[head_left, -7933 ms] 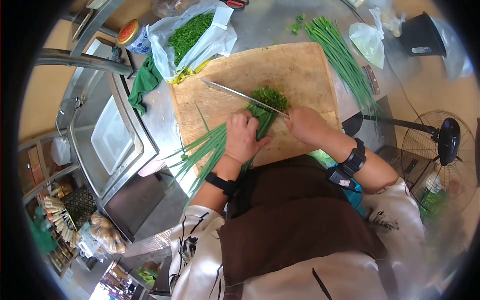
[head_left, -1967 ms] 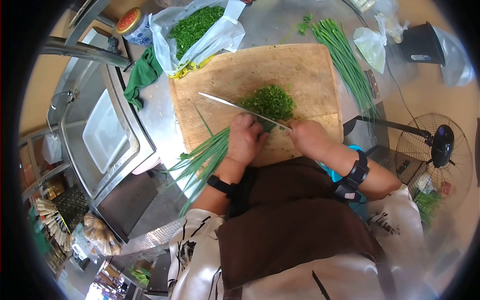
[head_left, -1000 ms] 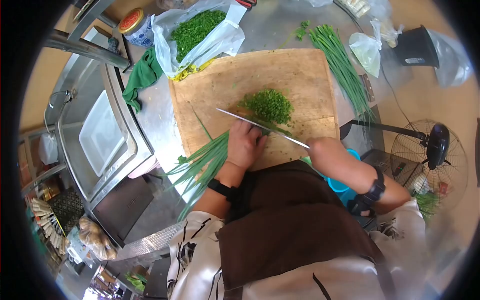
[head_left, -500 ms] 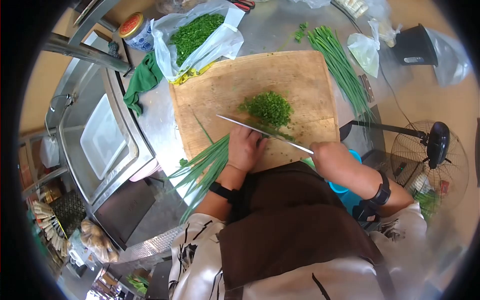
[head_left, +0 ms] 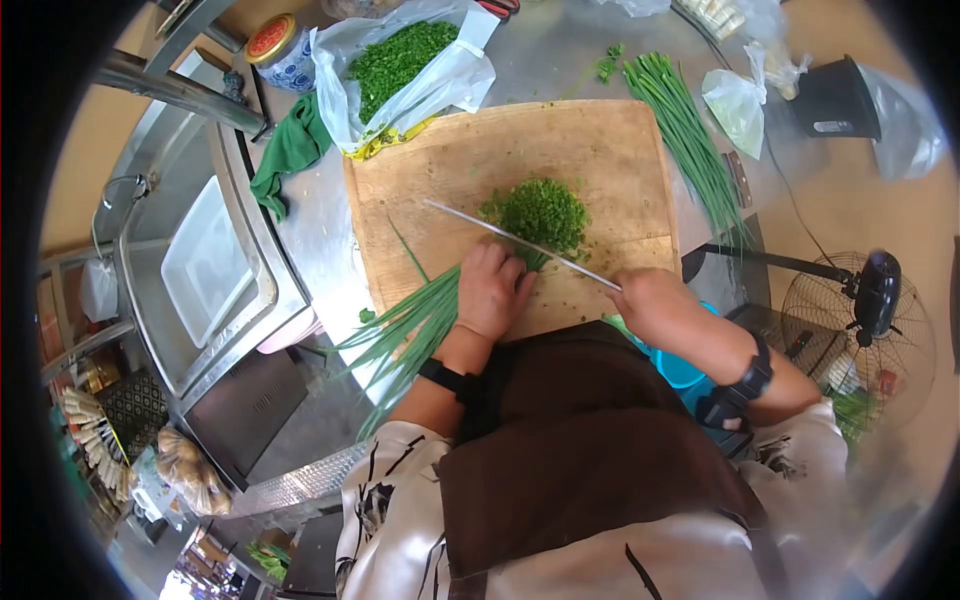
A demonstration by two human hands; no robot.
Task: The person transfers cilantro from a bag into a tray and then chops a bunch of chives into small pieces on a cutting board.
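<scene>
My right hand (head_left: 647,303) is wrapped round the handle of a knife (head_left: 520,242), whose blade slants up and left across a wooden cutting board (head_left: 420,180). My left hand (head_left: 490,289) presses a bunch of green stalks (head_left: 415,325) on the board, fingers curled close to the blade. The stalks trail off the board's near left edge. Beyond the blade lies a pile of chopped greens (head_left: 545,215). One loose stalk (head_left: 407,245) rests on the board left of my hand.
A plastic bag of chopped greens (head_left: 465,70) touches the board's far left corner. More long stalks (head_left: 690,140) lie to the right, near a second knife handle (head_left: 739,180). A green cloth (head_left: 292,155), a jar (head_left: 280,50), a sink (head_left: 150,255) and a fan (head_left: 860,290) surround the work.
The knife has moved away from me and its blade now stands nearer the chopped pile. My right hand has shifted slightly up and left; my left hand has barely moved.
</scene>
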